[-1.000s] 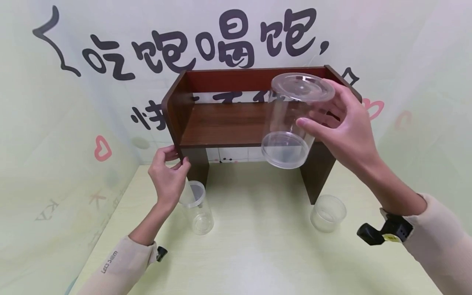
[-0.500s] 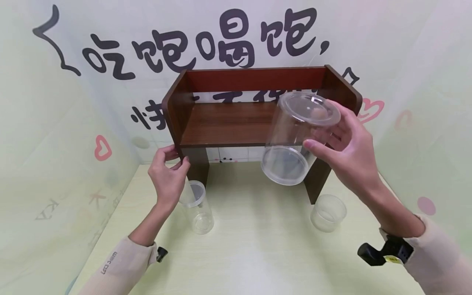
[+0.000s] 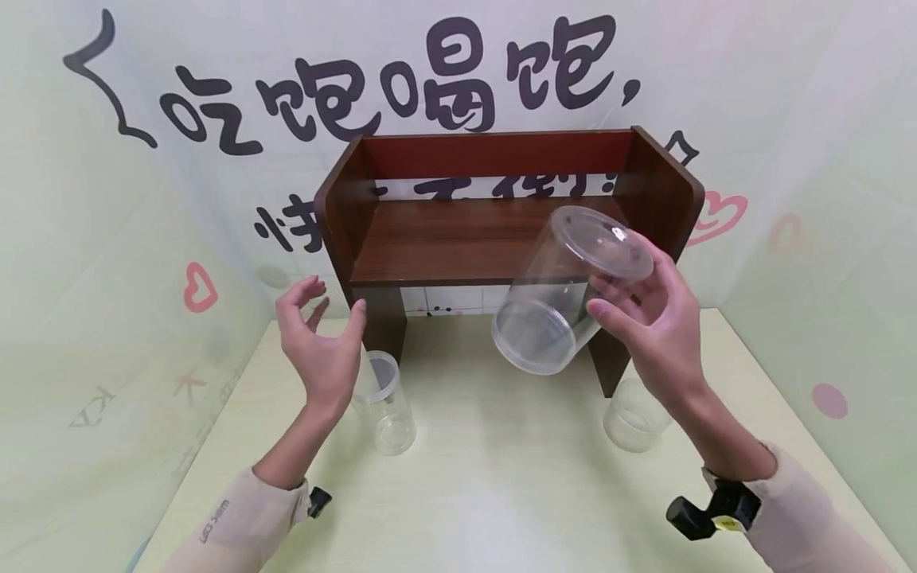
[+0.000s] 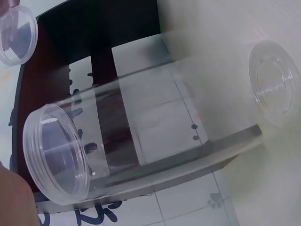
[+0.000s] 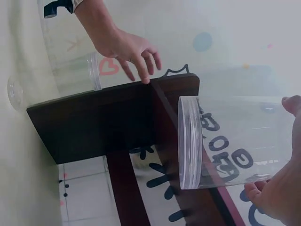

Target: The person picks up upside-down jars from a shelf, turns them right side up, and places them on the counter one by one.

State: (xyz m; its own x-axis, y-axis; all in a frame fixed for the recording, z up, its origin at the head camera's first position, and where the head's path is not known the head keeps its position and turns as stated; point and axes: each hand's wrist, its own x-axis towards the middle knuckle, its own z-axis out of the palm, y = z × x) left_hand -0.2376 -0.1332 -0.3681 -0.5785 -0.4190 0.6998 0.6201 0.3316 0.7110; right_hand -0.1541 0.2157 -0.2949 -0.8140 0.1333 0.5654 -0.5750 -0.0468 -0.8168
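My right hand (image 3: 662,330) grips a clear plastic jar (image 3: 526,334) by its side, in the air before the shelf. The jar is tilted and upside down, its ribbed lid (image 5: 189,141) at the lower end. My left hand (image 3: 322,362) is spread, holding nothing, beside the left panel (image 3: 344,207) of the brown wooden shelf; whether its thumb touches the panel I cannot tell. Below that hand a tall clear jar (image 3: 392,430) stands on the table with its lid (image 4: 56,155) uppermost. Another clear container (image 3: 630,426) stands by the right panel, partly hidden by my right hand.
The two-sided shelf stands at the back of the pale table (image 3: 487,493), with a horizontal board (image 3: 444,239) and open space under it. Behind is a printed wall covering (image 3: 401,48) with large dark characters. Fabric walls flank the table on both sides.
My right hand has lowered the jar from the shelf's upper level and tilted it further, its lid end swinging left. My left hand has let go of the left panel and spread its fingers.
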